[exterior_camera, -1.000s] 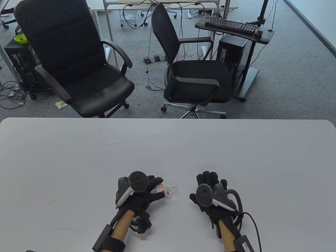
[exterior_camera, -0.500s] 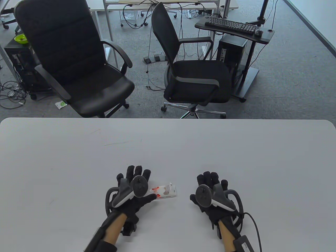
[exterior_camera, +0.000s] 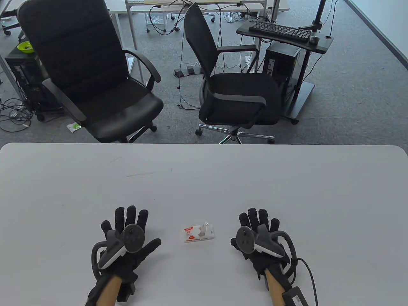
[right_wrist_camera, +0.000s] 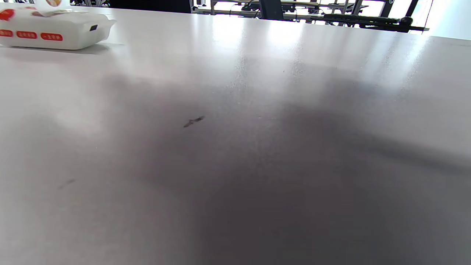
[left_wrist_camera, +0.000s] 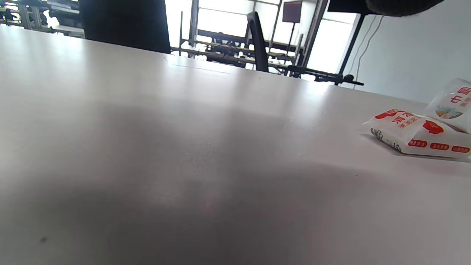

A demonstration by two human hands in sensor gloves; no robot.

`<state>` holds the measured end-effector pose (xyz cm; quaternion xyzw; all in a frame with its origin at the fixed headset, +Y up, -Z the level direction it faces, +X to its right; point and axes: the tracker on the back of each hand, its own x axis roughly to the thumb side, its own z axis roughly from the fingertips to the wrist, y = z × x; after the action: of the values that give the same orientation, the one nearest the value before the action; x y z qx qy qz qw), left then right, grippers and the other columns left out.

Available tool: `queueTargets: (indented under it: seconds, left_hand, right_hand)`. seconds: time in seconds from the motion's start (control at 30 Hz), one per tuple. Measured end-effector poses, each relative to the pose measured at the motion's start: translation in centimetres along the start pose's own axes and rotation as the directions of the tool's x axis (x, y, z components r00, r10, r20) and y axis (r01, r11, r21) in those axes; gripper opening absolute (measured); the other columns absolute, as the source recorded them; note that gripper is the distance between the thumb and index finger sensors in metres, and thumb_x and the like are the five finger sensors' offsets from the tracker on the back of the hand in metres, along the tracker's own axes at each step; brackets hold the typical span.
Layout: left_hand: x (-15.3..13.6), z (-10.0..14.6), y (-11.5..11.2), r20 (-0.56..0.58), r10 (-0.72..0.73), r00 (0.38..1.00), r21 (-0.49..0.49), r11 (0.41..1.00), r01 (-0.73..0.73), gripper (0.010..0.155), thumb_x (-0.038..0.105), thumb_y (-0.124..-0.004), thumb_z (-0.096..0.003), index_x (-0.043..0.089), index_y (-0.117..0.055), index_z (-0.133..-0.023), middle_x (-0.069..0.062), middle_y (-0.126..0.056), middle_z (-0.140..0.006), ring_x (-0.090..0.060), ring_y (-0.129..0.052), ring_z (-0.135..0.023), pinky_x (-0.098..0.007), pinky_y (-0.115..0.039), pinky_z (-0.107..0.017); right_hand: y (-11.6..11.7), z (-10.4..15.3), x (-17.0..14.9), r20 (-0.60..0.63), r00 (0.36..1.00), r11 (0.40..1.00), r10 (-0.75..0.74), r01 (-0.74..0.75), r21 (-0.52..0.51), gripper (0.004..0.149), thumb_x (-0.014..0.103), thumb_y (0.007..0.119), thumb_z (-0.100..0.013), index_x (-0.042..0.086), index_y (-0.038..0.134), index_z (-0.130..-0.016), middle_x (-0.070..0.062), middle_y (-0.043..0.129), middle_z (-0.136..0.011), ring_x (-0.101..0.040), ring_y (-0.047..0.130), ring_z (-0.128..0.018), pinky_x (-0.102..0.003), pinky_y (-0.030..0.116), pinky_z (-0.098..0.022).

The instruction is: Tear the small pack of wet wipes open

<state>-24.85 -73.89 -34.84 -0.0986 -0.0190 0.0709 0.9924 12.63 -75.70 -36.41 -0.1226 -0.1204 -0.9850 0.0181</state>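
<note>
A small white pack of wet wipes [exterior_camera: 199, 234] with red print lies flat on the grey table [exterior_camera: 204, 178] between my hands, its label flap standing up. It also shows in the left wrist view [left_wrist_camera: 419, 134] and the right wrist view [right_wrist_camera: 51, 27]. My left hand [exterior_camera: 127, 236] rests flat on the table to the pack's left, fingers spread, holding nothing. My right hand [exterior_camera: 258, 229] rests flat to the pack's right, fingers spread, holding nothing. Neither hand touches the pack.
Two black office chairs [exterior_camera: 95, 73] [exterior_camera: 232, 83] stand beyond the table's far edge. A stand with a keyboard [exterior_camera: 280, 32] is at the back right. A small dark mark [right_wrist_camera: 194, 121] is on the table under my right hand.
My left hand let go of the pack, opened and slid left, away from it. The pack now lies alone on the table. My right hand has stayed in place.
</note>
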Motion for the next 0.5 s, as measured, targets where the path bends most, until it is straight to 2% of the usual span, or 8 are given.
queueTargets:
  seconds: [0.07,0.17,0.5]
  left_hand:
    - [-0.2,0.0,-0.6,0.004,-0.005,1.0,0.011,1.0,0.005,0.089,0.077,-0.049,-0.0436,0.041,0.001,-0.107,0.002,0.016,-0.116,-0.031,0.022,-0.109,-0.069,0.005,-0.07]
    - [-0.2,0.1,-1.3,-0.001,-0.011,1.0,-0.021,1.0,0.011,0.089,0.077,-0.048,-0.044,0.04,0.002,-0.107,0.001,0.017,-0.116,-0.031,0.023,-0.108,-0.068,0.005,-0.07]
    - [0.2,0.2,-2.0,0.022,0.002,1.0,-0.035,0.999,-0.001,0.089,0.077,-0.048,-0.0445,0.039,0.001,-0.108,0.001,0.017,-0.115,-0.031,0.023,-0.108,-0.067,0.006,-0.07]
  right_hand:
    - [0.1,0.0,0.0,-0.007,1.0,1.0,0.015,-0.014,0.01,0.081,0.058,0.039,-0.062,0.008,-0.002,-0.111,-0.024,-0.01,-0.116,-0.056,-0.009,-0.096,-0.076,0.012,-0.063]
    - [0.3,-0.1,0.0,-0.013,0.999,0.999,0.036,-0.036,0.015,0.081,0.059,0.039,-0.061,0.008,-0.002,-0.111,-0.025,-0.011,-0.116,-0.056,-0.009,-0.096,-0.077,0.013,-0.063]
    - [0.2,0.1,0.6,-0.003,0.998,0.998,0.07,-0.07,-0.008,0.082,0.059,0.04,-0.062,0.009,-0.002,-0.111,-0.026,-0.01,-0.116,-0.057,-0.009,-0.096,-0.078,0.014,-0.063]
